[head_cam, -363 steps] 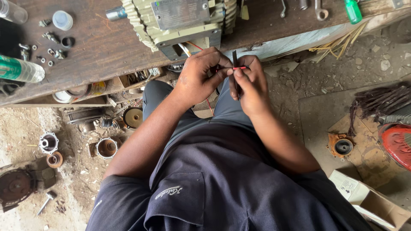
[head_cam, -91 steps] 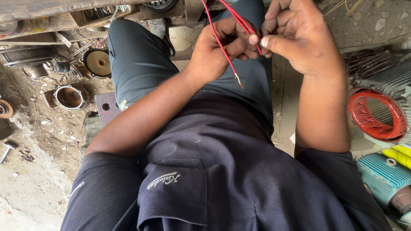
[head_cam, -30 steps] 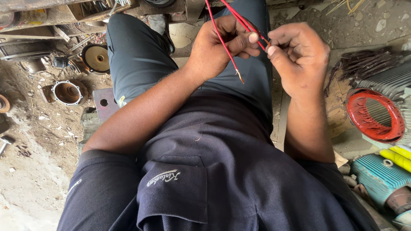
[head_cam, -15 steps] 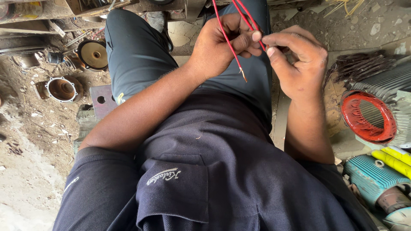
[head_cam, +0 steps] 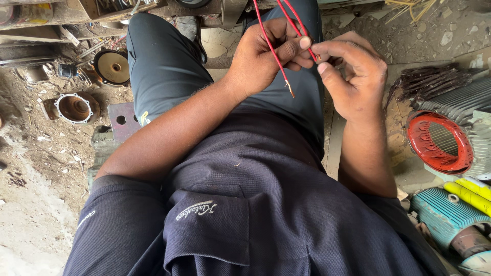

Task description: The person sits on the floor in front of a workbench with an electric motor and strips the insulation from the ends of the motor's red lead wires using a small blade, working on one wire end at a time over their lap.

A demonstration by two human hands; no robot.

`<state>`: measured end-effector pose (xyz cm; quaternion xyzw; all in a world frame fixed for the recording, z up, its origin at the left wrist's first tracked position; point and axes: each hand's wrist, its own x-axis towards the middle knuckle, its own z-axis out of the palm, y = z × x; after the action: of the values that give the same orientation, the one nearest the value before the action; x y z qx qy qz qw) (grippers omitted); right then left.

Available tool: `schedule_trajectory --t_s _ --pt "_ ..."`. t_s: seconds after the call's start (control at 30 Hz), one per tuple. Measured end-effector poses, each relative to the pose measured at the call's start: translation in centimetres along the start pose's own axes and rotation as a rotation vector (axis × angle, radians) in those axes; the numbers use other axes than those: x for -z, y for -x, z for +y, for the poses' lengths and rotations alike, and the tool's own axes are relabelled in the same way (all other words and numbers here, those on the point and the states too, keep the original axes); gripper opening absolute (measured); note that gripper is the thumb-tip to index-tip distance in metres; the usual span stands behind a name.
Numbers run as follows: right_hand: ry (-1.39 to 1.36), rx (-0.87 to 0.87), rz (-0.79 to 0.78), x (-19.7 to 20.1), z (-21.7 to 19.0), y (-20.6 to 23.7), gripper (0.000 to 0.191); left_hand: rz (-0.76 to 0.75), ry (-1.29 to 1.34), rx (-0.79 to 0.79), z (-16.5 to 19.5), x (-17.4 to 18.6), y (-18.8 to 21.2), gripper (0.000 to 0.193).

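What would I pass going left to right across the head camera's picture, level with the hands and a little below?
Round metal housing on the ground → left hand → loose red wire with bare tip → right hand → red round fan cover.

left hand [head_cam: 263,59]: fingers curled, thumb and forefinger pinched | right hand [head_cam: 353,76]: fingertips pinched, touching left | forearms: both bare, converging

Motor repair workshop: dirt floor, finned motor housing [head_cam: 444,236] at 4 o'clock, metal end cover [head_cam: 74,108] at 9.
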<state>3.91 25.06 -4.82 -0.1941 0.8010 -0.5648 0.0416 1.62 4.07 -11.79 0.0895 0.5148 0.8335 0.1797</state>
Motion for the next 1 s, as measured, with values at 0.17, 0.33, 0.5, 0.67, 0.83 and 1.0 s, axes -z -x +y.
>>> schedule_trajectory --t_s 0.17,0.33,0.5,0.67,0.83,1.0 --pt "-0.03 -0.023 0.0 0.0 0.0 0.3 0.027 -0.005 0.053 0.0 -0.2 -0.1 0.0 0.015" --pt "-0.023 -0.04 0.031 -0.1 0.2 0.6 0.029 -0.007 0.065 -0.001 -0.4 -0.2 0.1 0.015" --pt "-0.112 -0.03 0.056 -0.7 0.8 0.7 0.017 0.009 0.066 0.026 -0.5 -0.2 0.1 0.014" --pt "-0.098 -0.035 0.07 -1.2 1.2 0.5 0.027 -0.01 0.104 0.001 -0.6 0.0 0.2 0.014" --pt "-0.091 -0.037 0.079 -1.4 1.4 -0.1 0.036 -0.017 0.106 -0.015 -0.7 0.0 0.2 0.014" --pt "-0.092 -0.039 0.08 -1.6 1.5 -0.3 0.038 0.016 0.079 0.025 -0.7 -0.2 0.1 0.014"
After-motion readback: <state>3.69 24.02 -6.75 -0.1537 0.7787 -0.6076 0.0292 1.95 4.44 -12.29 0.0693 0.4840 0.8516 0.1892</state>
